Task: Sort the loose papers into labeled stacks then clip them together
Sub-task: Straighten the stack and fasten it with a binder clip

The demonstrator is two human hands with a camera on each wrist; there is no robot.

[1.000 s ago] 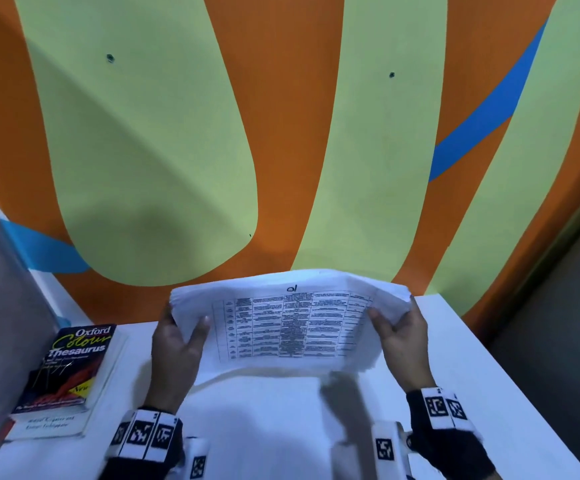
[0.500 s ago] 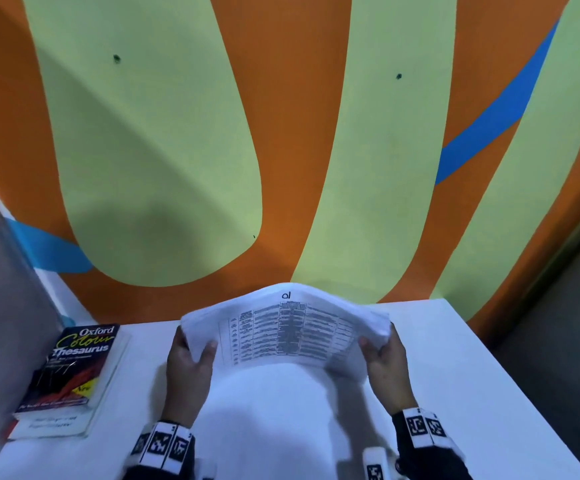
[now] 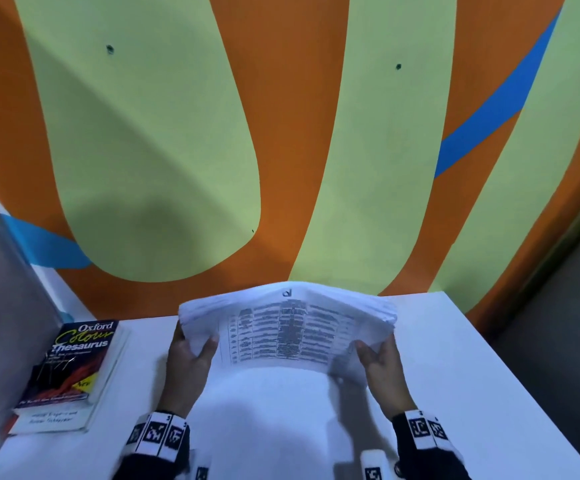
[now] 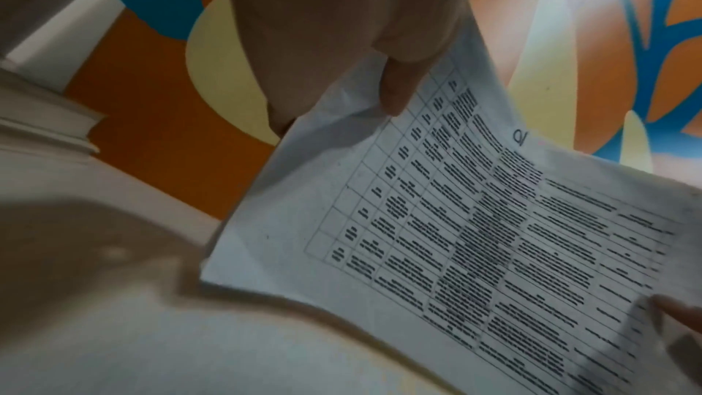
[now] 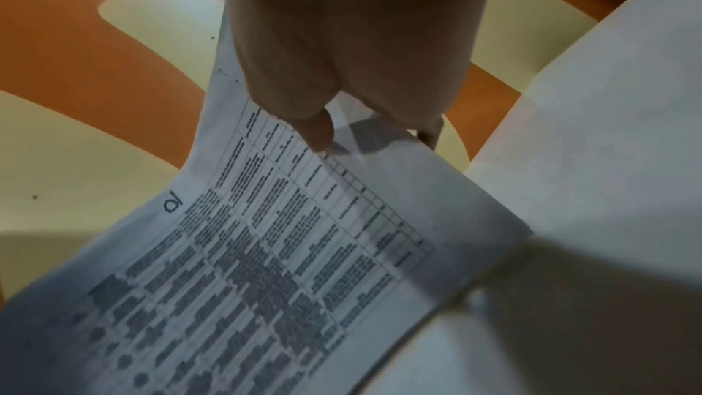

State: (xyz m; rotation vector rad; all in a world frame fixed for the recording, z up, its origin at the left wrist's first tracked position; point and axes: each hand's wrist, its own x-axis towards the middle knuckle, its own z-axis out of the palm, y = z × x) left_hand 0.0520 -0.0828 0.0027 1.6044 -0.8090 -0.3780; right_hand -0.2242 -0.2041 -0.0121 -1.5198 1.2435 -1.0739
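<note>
A stack of white papers (image 3: 281, 327) with a printed table on its top sheet is held above the white table (image 3: 455, 368), bowed upward in the middle. My left hand (image 3: 188, 355) grips its left edge, thumb on top. My right hand (image 3: 382, 362) grips the right edge, where the sheets fan out a little. In the left wrist view the thumb (image 4: 399, 92) presses the papers (image 4: 475, 221). The right wrist view shows the thumb (image 5: 315, 131) on the papers (image 5: 266, 251), with a handwritten mark near the top margin.
A thesaurus book (image 3: 74, 362) lies on another book at the table's left, with wire clips (image 3: 56, 362) resting on its cover. The orange, green and blue painted wall (image 3: 281, 133) stands right behind the table. A grey panel (image 3: 1, 289) borders the left side.
Both hands have moved closer together, bowing the paper stack upward more. The stack has shifted slightly away from me toward the wall.
</note>
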